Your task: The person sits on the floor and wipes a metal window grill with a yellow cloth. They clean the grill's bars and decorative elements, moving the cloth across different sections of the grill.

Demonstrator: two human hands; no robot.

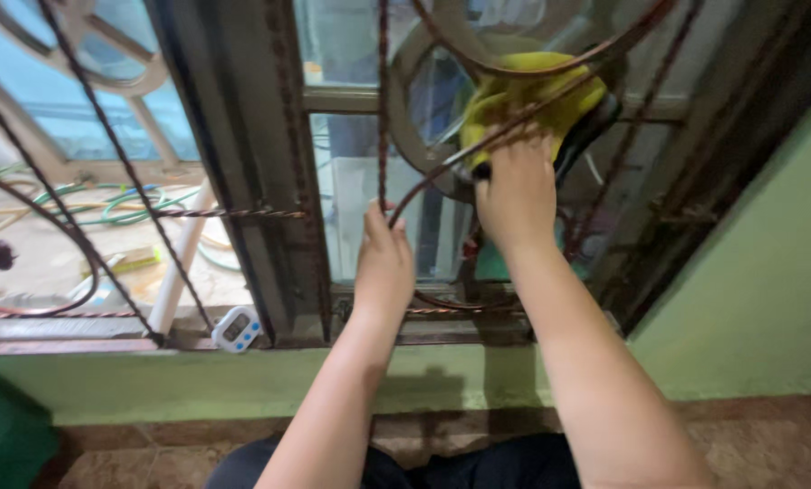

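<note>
While the left hand (384, 263) grips a vertical twisted bar (383, 109), right-hand fingers (514, 149) press a crumpled yellow cloth (523, 100) against the grille.

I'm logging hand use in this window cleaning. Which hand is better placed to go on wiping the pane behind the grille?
Likely the right hand: it already presses the yellow cloth behind the curved bars. The left hand only grips the twisted bar.

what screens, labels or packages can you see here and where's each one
Small digital timer: on the window sill left of the left hand, leaning by the base of the dark window frame; rounded white case, grey screen, blue buttons.
Possible flat yellow-green package: outside on the ground behind the grille, too blurred to be sure.
No other labels or signs show.
</note>
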